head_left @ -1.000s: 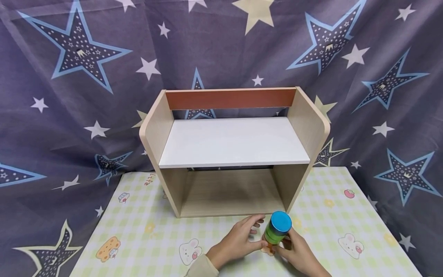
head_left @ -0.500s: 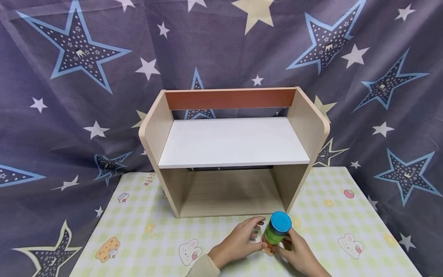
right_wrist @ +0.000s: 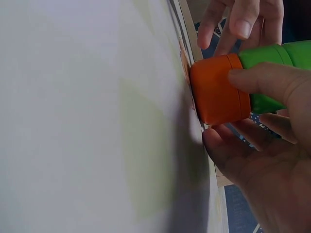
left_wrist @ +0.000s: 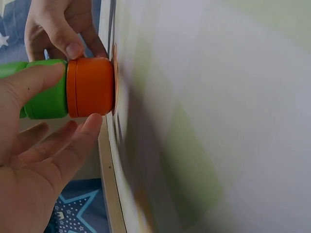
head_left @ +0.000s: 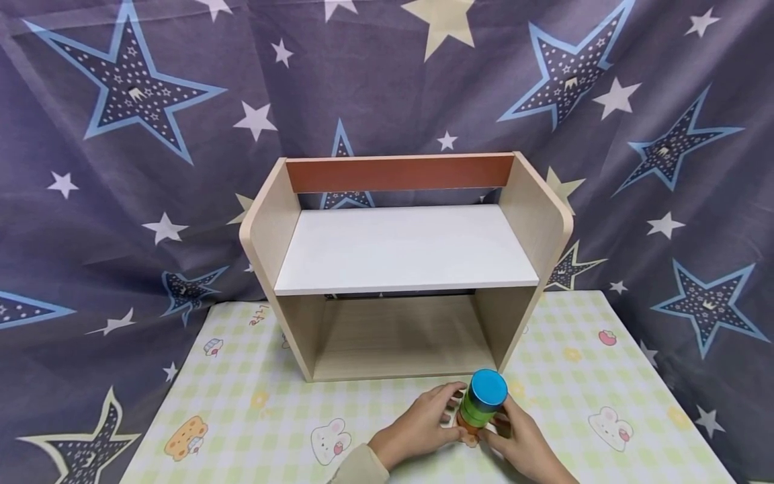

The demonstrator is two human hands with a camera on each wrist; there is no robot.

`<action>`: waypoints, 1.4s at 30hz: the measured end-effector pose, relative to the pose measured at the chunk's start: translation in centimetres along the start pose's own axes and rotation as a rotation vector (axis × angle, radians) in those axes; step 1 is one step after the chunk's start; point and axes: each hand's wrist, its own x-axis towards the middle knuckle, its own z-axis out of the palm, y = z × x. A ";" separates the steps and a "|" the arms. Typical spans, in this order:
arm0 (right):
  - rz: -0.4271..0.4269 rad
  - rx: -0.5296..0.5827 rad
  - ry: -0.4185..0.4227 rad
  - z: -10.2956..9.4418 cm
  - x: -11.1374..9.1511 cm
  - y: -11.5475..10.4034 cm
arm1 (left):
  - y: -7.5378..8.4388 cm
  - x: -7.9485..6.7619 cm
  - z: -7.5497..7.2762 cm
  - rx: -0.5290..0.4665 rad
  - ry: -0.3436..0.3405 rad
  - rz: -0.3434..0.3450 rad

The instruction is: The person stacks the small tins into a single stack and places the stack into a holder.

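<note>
A stack of round pieces [head_left: 478,402], orange at the bottom, green in the middle and blue on top, stands upright on the tablecloth in front of the shelf's right end. My right hand [head_left: 523,440] holds its lower part from the right, thumb at the front by the orange piece [right_wrist: 214,90]. From the left, my left hand [head_left: 417,427] is held around the stack with fingers loosely bent; the right wrist view shows a gap between its thumb and the orange piece. In the left wrist view its thumb overlaps the green piece [left_wrist: 46,99].
A small wooden shelf unit [head_left: 399,252] with a white upper board stands just behind the hands. The checked tablecloth [head_left: 266,444] carries printed bunnies and flowers. A dark curtain [head_left: 387,81] with stars hangs behind.
My left hand has shifted slightly to the right, closer to the stack. The head view has moved a little; my right hand and the stack stay put.
</note>
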 end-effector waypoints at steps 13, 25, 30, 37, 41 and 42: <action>-0.016 0.003 0.014 0.1 -0.2 0.1 | -0.1 0.3 0.7 0.022 -0.004 -0.035; -0.051 0.025 0.017 0.0 -0.3 0.2 | -0.3 0.8 1.0 0.025 0.000 -0.068; -0.052 0.021 0.022 0.0 -0.2 0.1 | -0.3 1.0 1.0 0.013 0.003 -0.059; -0.045 0.007 0.033 0.1 -0.2 0.1 | -0.3 1.1 1.0 -0.003 0.000 -0.066; -0.040 0.015 0.034 0.1 -0.2 0.0 | -0.3 1.1 1.0 -0.004 0.001 -0.063; -0.038 0.018 0.032 0.1 -0.2 0.0 | -0.3 1.0 1.0 -0.006 0.000 -0.062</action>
